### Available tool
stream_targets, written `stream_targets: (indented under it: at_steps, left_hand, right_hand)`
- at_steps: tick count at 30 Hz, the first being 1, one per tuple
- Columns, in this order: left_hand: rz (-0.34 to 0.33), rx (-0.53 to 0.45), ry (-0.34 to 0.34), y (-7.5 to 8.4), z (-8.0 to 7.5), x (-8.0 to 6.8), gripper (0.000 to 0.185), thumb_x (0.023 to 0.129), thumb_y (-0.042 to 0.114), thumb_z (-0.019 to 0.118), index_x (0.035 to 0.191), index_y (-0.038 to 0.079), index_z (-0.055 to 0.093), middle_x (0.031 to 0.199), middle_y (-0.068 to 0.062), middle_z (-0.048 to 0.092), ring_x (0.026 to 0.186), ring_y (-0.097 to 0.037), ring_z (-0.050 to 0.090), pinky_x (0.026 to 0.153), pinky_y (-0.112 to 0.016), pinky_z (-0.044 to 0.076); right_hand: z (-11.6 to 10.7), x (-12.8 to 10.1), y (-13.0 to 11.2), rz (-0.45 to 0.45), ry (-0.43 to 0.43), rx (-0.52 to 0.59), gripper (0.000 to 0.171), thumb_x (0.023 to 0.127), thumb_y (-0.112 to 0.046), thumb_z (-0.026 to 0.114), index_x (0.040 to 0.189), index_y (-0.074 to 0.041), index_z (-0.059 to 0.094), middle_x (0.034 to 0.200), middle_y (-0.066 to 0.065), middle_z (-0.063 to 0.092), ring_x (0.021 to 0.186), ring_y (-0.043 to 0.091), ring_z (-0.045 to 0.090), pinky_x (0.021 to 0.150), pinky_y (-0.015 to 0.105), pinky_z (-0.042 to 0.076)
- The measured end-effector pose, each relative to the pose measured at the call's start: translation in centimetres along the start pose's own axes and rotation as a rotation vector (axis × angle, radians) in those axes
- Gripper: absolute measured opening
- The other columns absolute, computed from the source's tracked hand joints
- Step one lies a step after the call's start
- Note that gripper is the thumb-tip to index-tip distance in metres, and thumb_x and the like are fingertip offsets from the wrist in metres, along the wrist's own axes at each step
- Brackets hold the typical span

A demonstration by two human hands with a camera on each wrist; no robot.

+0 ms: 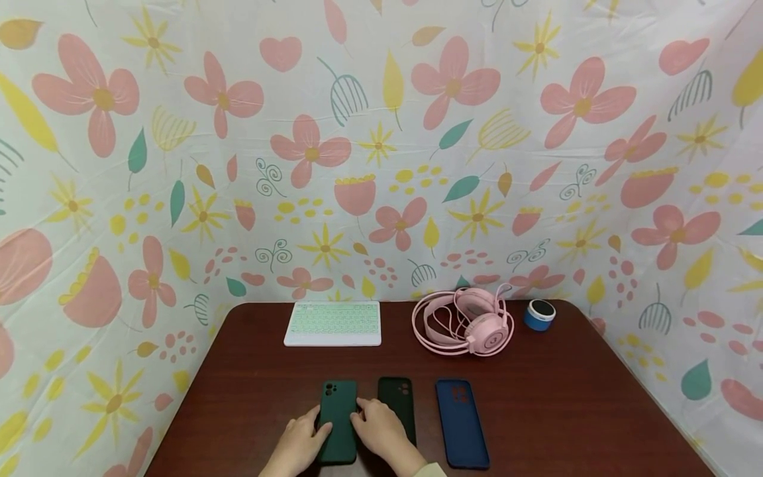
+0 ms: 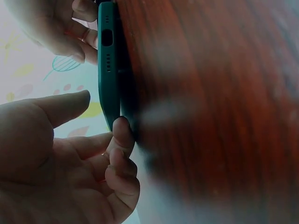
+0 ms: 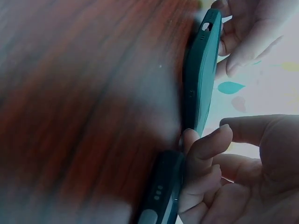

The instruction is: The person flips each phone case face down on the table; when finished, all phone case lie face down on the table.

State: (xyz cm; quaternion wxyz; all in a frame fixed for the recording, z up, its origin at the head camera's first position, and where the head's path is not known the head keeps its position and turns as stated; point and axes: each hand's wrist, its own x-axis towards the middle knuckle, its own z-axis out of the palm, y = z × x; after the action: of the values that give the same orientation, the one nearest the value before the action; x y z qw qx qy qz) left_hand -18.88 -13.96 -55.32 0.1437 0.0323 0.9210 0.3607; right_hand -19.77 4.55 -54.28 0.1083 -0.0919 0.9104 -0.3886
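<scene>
A green phone case [image 1: 338,424] lies back side up near the front of the table, its camera cutouts at the far left corner. My left hand [image 1: 300,440] holds its left edge, thumb over the back and fingers at the side. At its right edge my right hand [image 1: 381,427] grips with thumb and fingertips. The left wrist view shows the bottom edge of the case with its port opening. Just right of it lies a black phone case [image 1: 398,394], partly hidden under my right hand. Farther right is a blue phone case [image 1: 463,424], inner side up.
A white keyboard [image 1: 332,324] with pale green keys stands at the back of the brown table [image 1: 566,411]. Pink headphones [image 1: 465,324] lie to its right, and a small blue speaker [image 1: 540,315] is near the back right corner. Floral cloth [image 1: 381,165] hangs behind.
</scene>
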Motion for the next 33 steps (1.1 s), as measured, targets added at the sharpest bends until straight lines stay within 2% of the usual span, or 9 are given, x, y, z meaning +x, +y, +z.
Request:
stream_targets:
  at_steps: [3,6,12,17,22,26,31,33]
  left_hand:
    - [0.000,-0.001,0.005,0.0,-0.1,-0.2,0.065,0.095,0.039,0.059,0.132,-0.014,0.049,0.114,-0.027,0.061,0.110,-0.050,0.050,0.094,-0.064,0.033]
    - [0.005,-0.010,0.003,0.0,-0.3,-0.3,0.066,0.096,0.040,0.058,0.132,-0.014,0.048,0.119,-0.030,0.058,0.113,-0.053,0.046,0.088,-0.063,0.038]
    - [0.008,-0.044,-0.029,-0.2,-0.4,-0.1,0.066,0.096,0.039,0.057,0.132,-0.016,0.047,0.123,-0.033,0.054,0.117,-0.053,0.044,0.092,-0.066,0.033]
    - [-0.006,-0.040,-0.033,-0.1,-0.4,-0.2,0.066,0.096,0.039,0.058,0.132,-0.016,0.047,0.123,-0.033,0.054,0.117,-0.054,0.043,0.091,-0.065,0.034]
    - [-0.007,-0.039,-0.030,-0.1,-0.4,-0.2,0.066,0.096,0.038,0.058,0.131,-0.017,0.047,0.123,-0.034,0.054,0.114,-0.049,0.049,0.088,-0.061,0.040]
    - [-0.016,0.008,0.013,0.3,-0.5,-0.2,0.062,0.095,0.038,0.059,0.130,-0.014,0.051,0.121,-0.030,0.057,0.110,-0.045,0.054,0.085,-0.058,0.044]
    - [0.032,0.020,0.064,1.3,-0.3,0.0,0.056,0.095,0.036,0.060,0.129,-0.009,0.055,0.116,-0.025,0.061,0.109,-0.044,0.055,0.084,-0.059,0.044]
    - [0.074,0.012,0.062,1.7,0.1,0.0,0.054,0.096,0.035,0.059,0.129,-0.007,0.056,0.102,-0.019,0.064,0.104,-0.041,0.056,0.081,-0.058,0.045]
  right_hand:
    - [0.0,0.0,0.0,0.002,-0.005,0.005,0.039,0.095,-0.022,0.060,0.126,0.003,0.061,0.069,0.002,0.047,0.049,0.014,0.038,0.045,0.031,0.031]
    - [-0.1,-0.1,-0.1,0.003,-0.008,0.004,0.040,0.096,-0.023,0.060,0.126,0.003,0.061,0.069,0.002,0.047,0.049,0.014,0.038,0.046,0.031,0.031]
    - [-0.2,-0.1,-0.1,0.005,-0.020,0.008,0.040,0.096,-0.024,0.060,0.126,0.002,0.062,0.070,0.002,0.048,0.052,0.016,0.040,0.048,0.033,0.033]
    - [-0.1,0.0,0.0,0.008,-0.026,0.021,0.041,0.096,-0.026,0.061,0.127,0.002,0.061,0.070,0.002,0.048,0.051,0.016,0.040,0.048,0.033,0.033]
    - [-0.2,-0.1,0.2,0.005,-0.036,0.036,0.041,0.096,-0.026,0.061,0.127,0.002,0.061,0.069,0.002,0.049,0.050,0.015,0.040,0.047,0.032,0.033]
    - [-0.7,-0.3,0.4,-0.030,-0.033,0.064,0.039,0.096,-0.025,0.060,0.125,0.002,0.062,0.062,0.000,0.049,0.047,0.012,0.037,0.044,0.030,0.031]
    - [-1.8,-0.4,0.8,-0.075,0.025,0.065,0.038,0.097,-0.026,0.058,0.124,0.000,0.063,0.061,-0.002,0.048,0.045,0.010,0.034,0.043,0.028,0.030]
    - [-2.5,-0.4,1.2,-0.078,0.057,0.048,0.038,0.097,-0.026,0.058,0.125,-0.001,0.063,0.063,-0.002,0.049,0.046,0.010,0.036,0.044,0.028,0.032]
